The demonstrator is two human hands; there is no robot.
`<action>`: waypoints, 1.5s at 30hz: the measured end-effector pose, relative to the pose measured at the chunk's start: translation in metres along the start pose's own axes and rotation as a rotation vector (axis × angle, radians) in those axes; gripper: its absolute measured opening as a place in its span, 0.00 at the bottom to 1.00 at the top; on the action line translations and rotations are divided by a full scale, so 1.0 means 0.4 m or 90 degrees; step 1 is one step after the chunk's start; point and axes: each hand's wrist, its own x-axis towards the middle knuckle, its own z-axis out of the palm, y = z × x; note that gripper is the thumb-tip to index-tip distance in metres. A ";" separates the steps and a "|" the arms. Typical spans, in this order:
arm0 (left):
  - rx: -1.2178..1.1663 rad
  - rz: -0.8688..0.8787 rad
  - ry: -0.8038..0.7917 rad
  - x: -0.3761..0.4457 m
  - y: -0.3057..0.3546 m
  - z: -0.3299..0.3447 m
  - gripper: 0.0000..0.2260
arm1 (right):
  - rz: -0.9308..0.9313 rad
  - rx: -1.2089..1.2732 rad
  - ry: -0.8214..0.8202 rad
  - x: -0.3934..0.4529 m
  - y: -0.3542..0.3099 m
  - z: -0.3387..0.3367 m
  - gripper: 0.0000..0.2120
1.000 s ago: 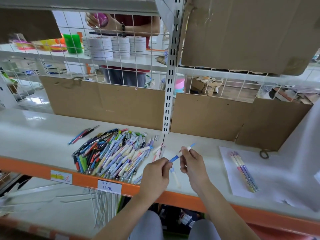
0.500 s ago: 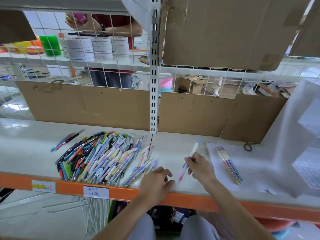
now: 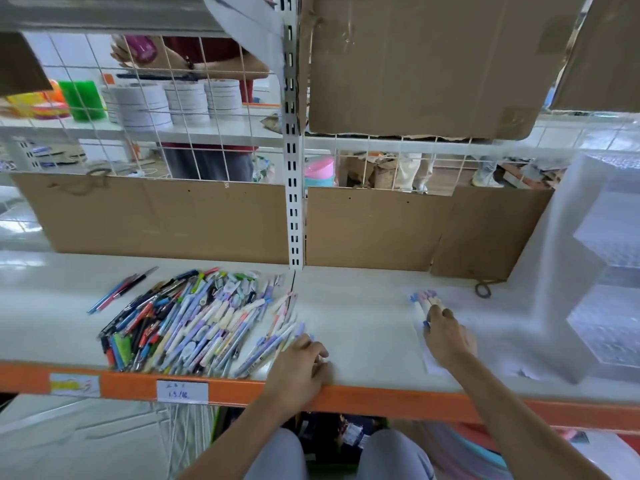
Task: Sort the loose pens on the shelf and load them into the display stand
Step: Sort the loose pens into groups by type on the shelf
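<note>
A heap of loose pens in many colours lies on the white shelf, left of centre. My left hand rests at the shelf's front edge, fingers loosely curled, touching the heap's right fringe. To the right, a small sorted group of pale pens lies on a white sheet. My right hand reaches onto this group and pinches a pen whose blue end shows beside my fingers. The clear display stand stands at the far right, partly wrapped in foam.
Two or three separate pens lie left of the heap. Cardboard panels back the shelf, split by a white upright. A rubber band lies near the back. Behind the wire grid a person stands by stacked tape rolls.
My right hand carried the blue-tipped pen from the middle to the sorted group on the right. My left hand dropped from the pen onto the shelf edge by the heap.
</note>
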 end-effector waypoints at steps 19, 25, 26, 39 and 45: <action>0.035 -0.118 0.201 -0.071 -0.116 -0.071 0.05 | -0.278 0.230 -0.128 -0.146 -0.321 0.030 0.14; 0.115 -0.198 0.117 -0.070 -0.161 -0.084 0.13 | -0.220 0.208 -0.117 -0.190 -0.334 0.078 0.10; 0.123 -0.199 0.115 -0.064 -0.161 -0.084 0.13 | -0.210 0.217 -0.101 -0.195 -0.331 0.083 0.08; 0.101 -0.213 0.148 -0.045 -0.153 -0.091 0.07 | -0.015 0.646 -0.131 -0.174 -0.288 0.067 0.08; 0.153 -0.210 0.108 -0.039 -0.143 -0.094 0.09 | -0.015 0.675 -0.155 -0.174 -0.287 0.068 0.09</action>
